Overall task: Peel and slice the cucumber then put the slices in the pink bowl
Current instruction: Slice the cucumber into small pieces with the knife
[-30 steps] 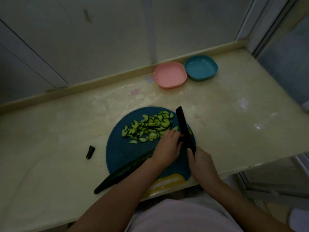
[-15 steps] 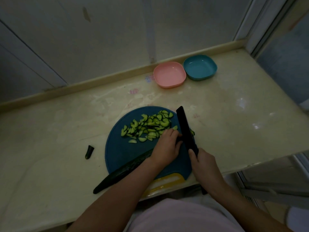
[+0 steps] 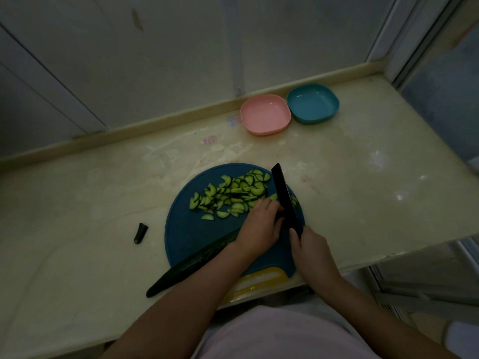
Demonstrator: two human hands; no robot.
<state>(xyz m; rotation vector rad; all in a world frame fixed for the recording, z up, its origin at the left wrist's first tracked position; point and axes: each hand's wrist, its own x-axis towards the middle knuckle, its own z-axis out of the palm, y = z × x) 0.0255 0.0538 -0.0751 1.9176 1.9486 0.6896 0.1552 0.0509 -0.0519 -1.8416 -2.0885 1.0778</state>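
A blue bowl (image 3: pixel 312 104) stands at the far edge of the pale, stained counter (image 3: pixel 77 203), near the grey wall (image 3: pixel 181 47).

I see a person in a pale pink top (image 3: pixel 272 338), plain and soft-looking, with no print that I can make out on it. Two bare forearms reach out beyond the top: the left forearm (image 3: pixel 181 307) from its left side, the right forearm (image 3: pixel 363 301) from its right side. The left hand (image 3: pixel 259 226) and the right hand (image 3: pixel 311 250), farther from the top, are bare as well. In this dim light I cannot make out the cloth's weave or seams.
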